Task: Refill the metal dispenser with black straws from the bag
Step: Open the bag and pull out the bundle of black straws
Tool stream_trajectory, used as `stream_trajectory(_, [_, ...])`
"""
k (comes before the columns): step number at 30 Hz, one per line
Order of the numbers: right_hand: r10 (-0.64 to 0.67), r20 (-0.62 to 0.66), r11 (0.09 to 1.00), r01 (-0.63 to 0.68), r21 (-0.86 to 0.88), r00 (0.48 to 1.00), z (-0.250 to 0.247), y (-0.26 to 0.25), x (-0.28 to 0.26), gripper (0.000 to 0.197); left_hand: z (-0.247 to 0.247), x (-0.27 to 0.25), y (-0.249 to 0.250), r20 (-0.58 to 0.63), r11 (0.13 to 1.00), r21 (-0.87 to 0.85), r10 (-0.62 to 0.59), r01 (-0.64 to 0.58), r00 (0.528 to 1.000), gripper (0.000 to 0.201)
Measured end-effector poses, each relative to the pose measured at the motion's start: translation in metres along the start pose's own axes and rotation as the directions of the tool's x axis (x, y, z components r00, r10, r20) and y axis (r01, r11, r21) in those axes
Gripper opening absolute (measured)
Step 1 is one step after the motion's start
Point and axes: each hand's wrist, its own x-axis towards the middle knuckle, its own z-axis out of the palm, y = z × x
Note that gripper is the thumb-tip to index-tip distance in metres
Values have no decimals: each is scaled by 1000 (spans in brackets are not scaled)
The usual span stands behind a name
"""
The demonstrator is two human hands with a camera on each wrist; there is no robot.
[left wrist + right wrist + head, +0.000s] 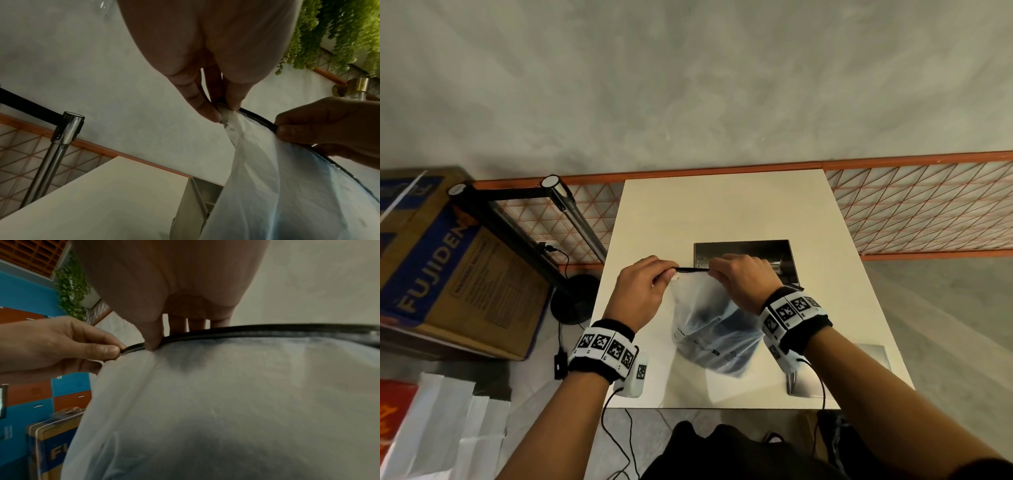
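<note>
We hold the frosted bag [709, 322] upright above the white bench [722, 205], our left hand [640, 291] and right hand [743, 284] each pinched tight on its black zip strip [691, 270], whose long axis runs side to side between the two grips, so we judge the opening pull goes outward along it. The metal dispenser [743, 253] sits just beyond the bag, nearer our right hand, and the black straws show only as a dark mass low in the bag. On the cardboard box [452, 260] beside the bench we read "FUJIDEN"; the bag's print is too faint to read.
</note>
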Motion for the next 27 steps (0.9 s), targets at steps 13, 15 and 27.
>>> stream_trajectory(13, [-18,-48,996,22,89,999,-2,-17,12,15,-5,4,13,56,996,-37,-76,78,996,23])
stream_trajectory(15, [-76,-74,989,84,121,994,0,-25,15,17,-4,4,17,86,999,-31,-41,43,995,22])
stream_trajectory(27, [-124,-56,982,131,134,991,11,-30,21,16,-5,-1,6,35,1000,7,3,-3,999,24])
